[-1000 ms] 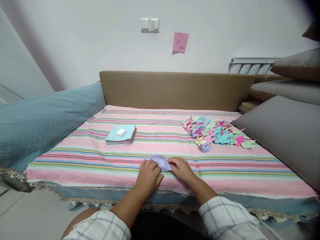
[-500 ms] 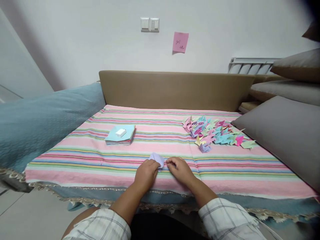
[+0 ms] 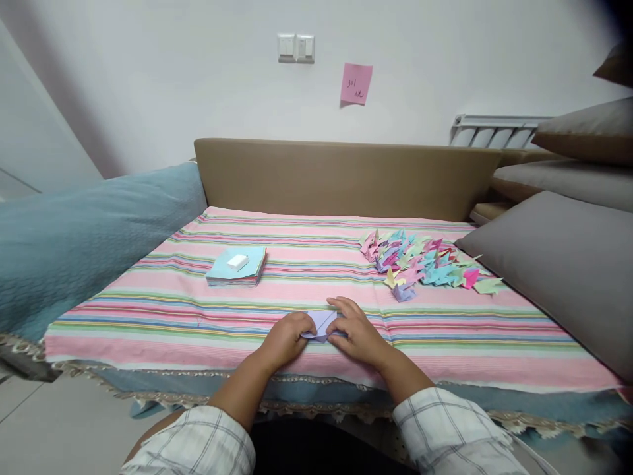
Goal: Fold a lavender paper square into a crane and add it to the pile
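A partly folded sheet of lilac origami paper [image 3: 322,322] lies low over the striped cloth [image 3: 163,316], between my two hands. My left hand [image 3: 289,336] pinches its left edge, thumb toward me. On the other side, my right hand [image 3: 357,332] grips the right edge between thumb and index finger, its other fingers lifted and spread. A diagonal crease runs across the sheet. Parts of the paper are hidden under my fingers.
A stack of coloured paper [image 3: 235,274] with a small white block [image 3: 238,262] on top lies to the left. Several folded paper cranes [image 3: 425,264] are heaped to the right, beside a grey cushion [image 3: 548,264]. A brown backrest [image 3: 346,178] stands behind.
My right hand, apart from the paper before, has come left and taken its right edge. The lilac paper has turned and now shows a wider, flatter shape.
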A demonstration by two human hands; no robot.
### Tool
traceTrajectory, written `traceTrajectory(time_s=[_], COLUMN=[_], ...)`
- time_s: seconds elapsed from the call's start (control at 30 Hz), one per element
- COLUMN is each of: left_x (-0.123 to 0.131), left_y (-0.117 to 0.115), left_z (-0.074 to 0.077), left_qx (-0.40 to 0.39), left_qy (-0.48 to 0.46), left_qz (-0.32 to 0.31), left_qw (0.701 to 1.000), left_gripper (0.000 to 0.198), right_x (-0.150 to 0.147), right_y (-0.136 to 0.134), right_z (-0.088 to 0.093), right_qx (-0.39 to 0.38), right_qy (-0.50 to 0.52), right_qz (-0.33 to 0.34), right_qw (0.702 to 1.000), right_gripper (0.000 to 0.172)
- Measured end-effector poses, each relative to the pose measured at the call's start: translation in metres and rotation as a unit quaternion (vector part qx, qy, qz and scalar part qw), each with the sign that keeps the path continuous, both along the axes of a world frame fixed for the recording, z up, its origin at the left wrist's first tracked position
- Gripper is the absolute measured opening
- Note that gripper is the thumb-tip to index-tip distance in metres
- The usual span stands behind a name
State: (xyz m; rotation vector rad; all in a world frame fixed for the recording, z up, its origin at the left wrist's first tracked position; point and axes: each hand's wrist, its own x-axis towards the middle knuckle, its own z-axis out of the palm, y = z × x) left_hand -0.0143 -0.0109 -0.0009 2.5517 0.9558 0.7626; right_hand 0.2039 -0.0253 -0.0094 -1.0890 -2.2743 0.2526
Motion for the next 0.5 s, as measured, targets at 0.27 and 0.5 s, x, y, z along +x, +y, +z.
traceTrajectory(time_s=[0.27,0.5], left_x=[-0.003,-0.005], left_y=[-0.010,0.000], left_z=[0.013,0.014], left_qx=[0.025,0.182], left_qy=[0.041,0.066], left_qz=[-0.013,0.060], left_qw=[0.999,0.979], left_gripper=[0.002,0.006], right_x=[-0.004,-0.010], right_y=[0.001,-0.004], right_z=[0.001,0.004], right_qx=[-0.047,-0.028], right_qy=[-0.002,-0.023], right_qz=[0.022,-0.046], right_qw=[0.999,0.998], right_gripper=[0.017,0.009])
